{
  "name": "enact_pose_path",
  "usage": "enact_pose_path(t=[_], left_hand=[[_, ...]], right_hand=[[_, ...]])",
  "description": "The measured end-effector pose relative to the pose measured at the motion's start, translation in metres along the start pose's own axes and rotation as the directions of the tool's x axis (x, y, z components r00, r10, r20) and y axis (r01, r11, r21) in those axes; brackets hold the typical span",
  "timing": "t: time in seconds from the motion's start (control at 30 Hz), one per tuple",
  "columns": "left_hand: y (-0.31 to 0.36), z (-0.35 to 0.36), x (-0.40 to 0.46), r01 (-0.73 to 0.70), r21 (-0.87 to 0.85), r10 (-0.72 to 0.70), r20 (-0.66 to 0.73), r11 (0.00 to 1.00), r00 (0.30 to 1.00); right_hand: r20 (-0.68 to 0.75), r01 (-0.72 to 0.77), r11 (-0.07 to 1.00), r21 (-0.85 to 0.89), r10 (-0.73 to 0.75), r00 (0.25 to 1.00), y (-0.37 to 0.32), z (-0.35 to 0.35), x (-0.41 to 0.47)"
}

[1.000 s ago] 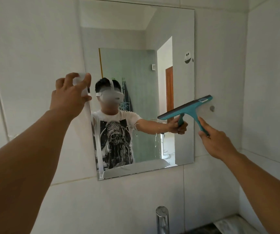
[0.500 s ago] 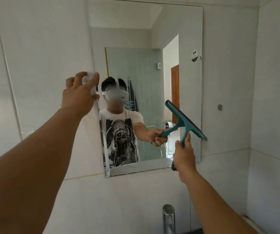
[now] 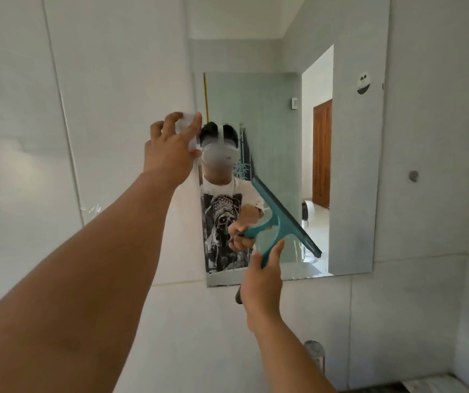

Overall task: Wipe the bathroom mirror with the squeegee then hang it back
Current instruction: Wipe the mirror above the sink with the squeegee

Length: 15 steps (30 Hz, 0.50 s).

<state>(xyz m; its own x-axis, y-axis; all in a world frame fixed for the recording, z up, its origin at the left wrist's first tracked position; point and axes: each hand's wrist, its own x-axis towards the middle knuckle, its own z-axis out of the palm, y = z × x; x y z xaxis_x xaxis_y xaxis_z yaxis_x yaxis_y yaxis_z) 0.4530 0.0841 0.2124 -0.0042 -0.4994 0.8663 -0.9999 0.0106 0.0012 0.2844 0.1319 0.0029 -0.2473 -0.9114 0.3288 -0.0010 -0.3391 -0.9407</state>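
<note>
The frameless mirror (image 3: 353, 194) hangs on the white tiled wall. My right hand (image 3: 261, 287) grips the handle of the teal squeegee (image 3: 280, 219) in front of the mirror's lower middle. Its blade slants from upper left to lower right, close to the glass; I cannot tell whether it touches. My left hand (image 3: 171, 148) reaches up to the mirror's left edge, with fingers closed around a small white piece (image 3: 185, 121) there. Water streaks show near the mirror's bottom edge.
A small grey wall hook (image 3: 413, 175) sits on the tile to the right of the mirror. A chrome tap (image 3: 314, 353) stands below, by my right forearm. A sticker (image 3: 364, 83) marks the mirror's upper right. The side wall closes in at far right.
My right hand took the squeegee away from the wall hook and brought it left and down before the mirror; the blade turned to a steep slant. My left hand stayed at the mirror's edge.
</note>
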Motion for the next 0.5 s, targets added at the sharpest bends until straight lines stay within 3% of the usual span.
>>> enact_pose_path(t=[0.23,0.5], left_hand=[[0.000,0.000,-0.001,-0.001,-0.008,0.001,0.002,1.000,1.000],[-0.001,0.002,-0.002,-0.010,-0.002,0.010,-0.005,1.000,1.000]], right_hand=[[0.093,0.069,0.966,-0.248,-0.047,0.995,0.025,0.038,-0.034],[0.137,0.190,0.872,-0.452,-0.143,0.980,0.051,0.019,-0.031]])
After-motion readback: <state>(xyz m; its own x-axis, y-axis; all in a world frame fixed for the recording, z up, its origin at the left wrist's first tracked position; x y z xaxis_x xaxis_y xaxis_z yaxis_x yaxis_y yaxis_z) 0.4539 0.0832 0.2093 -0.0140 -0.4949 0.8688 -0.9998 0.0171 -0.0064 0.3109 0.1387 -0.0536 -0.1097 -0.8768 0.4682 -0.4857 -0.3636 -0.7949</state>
